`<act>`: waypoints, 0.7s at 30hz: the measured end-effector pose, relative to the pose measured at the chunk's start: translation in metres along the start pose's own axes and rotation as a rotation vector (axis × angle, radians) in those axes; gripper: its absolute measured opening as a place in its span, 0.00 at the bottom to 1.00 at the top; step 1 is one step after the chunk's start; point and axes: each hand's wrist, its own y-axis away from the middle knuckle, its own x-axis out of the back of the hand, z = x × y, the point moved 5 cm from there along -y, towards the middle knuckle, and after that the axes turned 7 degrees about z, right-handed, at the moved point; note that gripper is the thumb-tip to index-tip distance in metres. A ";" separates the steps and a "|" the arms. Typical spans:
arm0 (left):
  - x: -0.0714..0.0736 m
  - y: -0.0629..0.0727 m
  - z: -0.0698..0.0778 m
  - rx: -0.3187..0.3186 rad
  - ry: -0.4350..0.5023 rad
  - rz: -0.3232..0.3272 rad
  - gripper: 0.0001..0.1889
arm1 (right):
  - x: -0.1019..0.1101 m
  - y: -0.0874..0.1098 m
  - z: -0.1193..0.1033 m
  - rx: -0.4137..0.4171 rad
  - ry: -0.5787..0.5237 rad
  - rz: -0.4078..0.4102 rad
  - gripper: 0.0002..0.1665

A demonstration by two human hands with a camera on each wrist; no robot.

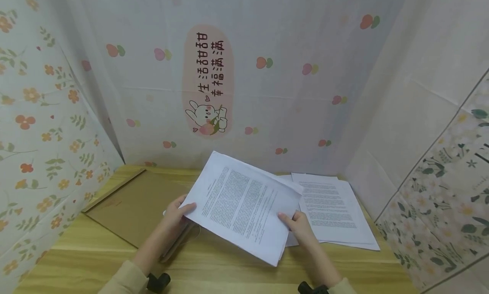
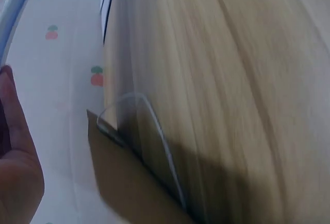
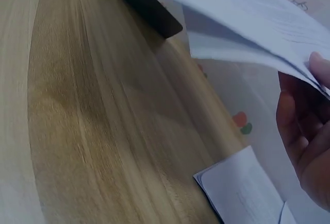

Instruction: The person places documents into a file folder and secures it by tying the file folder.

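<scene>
One white printed paper stack (image 1: pixel 238 204), not yet set down, is pinched aloft by left hand (image 1: pixel 175 214) and right hand (image 1: pixel 300 230) in my head view; white printed sheets (image 1: pixel 330 211) lie rightward. Left wrist: brown cardboard envelope (image 2: pixel 129 183). Right wrist: splayed stack edges.

Left fingers (image 1: pixel 187 208) and right fingers (image 1: pixel 286 220) grip printed sheets (image 1: pixel 238 202).

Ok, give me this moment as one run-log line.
left hand: grips printed sheets | right hand: grips same sheets | sheets: raised above table | table: brown envelope left, other papers right
</scene>
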 end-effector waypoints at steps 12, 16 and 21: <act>0.003 0.002 0.005 -0.001 -0.123 -0.237 0.25 | 0.004 0.004 -0.019 -0.012 0.012 -0.093 0.21; 0.003 0.002 0.003 0.026 -0.124 -0.272 0.25 | 0.005 0.000 -0.009 0.004 0.004 -0.115 0.24; 0.005 0.003 -0.001 0.054 -0.181 -0.284 0.27 | 0.007 -0.002 -0.004 0.014 -0.003 -0.130 0.29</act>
